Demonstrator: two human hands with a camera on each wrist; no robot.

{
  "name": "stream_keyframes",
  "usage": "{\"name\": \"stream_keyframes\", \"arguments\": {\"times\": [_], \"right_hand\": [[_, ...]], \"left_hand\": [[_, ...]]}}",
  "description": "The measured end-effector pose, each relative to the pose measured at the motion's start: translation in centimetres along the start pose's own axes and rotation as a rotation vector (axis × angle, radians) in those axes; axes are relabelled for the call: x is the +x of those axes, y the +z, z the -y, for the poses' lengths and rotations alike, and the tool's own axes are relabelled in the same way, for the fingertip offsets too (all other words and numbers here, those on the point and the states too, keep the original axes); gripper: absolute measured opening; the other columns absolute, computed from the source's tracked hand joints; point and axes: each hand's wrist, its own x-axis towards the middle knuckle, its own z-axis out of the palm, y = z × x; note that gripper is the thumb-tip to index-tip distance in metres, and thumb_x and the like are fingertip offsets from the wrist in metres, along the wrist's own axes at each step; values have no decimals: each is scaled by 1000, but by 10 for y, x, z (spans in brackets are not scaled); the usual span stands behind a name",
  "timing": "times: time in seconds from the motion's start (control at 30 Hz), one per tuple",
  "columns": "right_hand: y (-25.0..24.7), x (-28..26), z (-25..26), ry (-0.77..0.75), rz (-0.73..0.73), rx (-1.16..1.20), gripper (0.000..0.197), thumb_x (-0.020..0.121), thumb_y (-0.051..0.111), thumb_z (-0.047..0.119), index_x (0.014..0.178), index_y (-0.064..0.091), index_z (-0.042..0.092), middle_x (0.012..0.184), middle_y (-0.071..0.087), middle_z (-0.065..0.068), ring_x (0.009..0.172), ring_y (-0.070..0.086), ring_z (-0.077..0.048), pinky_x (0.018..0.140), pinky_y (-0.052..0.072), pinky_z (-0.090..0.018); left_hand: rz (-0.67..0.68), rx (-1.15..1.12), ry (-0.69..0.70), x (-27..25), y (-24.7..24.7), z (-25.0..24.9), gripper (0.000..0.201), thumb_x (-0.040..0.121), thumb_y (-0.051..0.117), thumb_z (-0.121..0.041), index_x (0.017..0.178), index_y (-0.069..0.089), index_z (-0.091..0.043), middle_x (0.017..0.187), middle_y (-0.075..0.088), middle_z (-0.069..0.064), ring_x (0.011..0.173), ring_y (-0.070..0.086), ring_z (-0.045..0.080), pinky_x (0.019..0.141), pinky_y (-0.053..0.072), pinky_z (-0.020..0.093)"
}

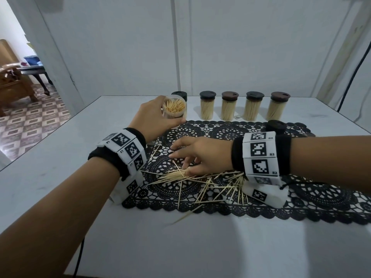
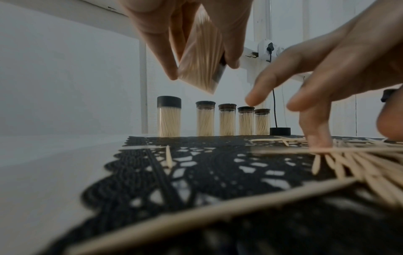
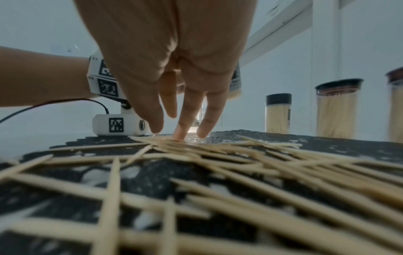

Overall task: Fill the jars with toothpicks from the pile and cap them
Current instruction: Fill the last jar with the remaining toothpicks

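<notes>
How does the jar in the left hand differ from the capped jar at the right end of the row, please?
The held jar has no cap; the end jar wears a dark one. The held jar is tilted in the left hand; the end jar stands upright on the table. Both are clear and hold toothpicks.

Head view: high, looking forward and down over both forearms at the white table [image 1: 60,177], black lace mat [image 1: 321,199] and the wall behind.

Left wrist view: almost at mat level, close, facing the back row of capped jars [image 2: 226,119].

Right wrist view: equally low, right among the scattered toothpicks [image 3: 196,172], facing leftward toward the other wrist.

Shared by all three: mat, toothpicks, jar row.
</notes>
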Motion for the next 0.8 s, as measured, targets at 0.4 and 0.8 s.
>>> {"name": "stream_keyframes", "arguments": {"times": [0.4,0.8], "right_hand": [[1,8,12,68,190,-389,46,87,55,47,111,63,9,107,62,-7,97,57,-21,87,46,-35],[1,11,32,-20,120,-500,22,95,47,15,108,61,6,102,63,-8,96,57,-20,81,43,-24]], "left_hand": [[10,-8,-5,-1,0,0,51,73,75,-41,113,56,-16,98,56,-11,89,50,5,62,34,-1],[15,-7,-9,0,0,1,51,73,75,-40,113,56,-16,100,57,-9,91,50,7,63,32,4]]}}
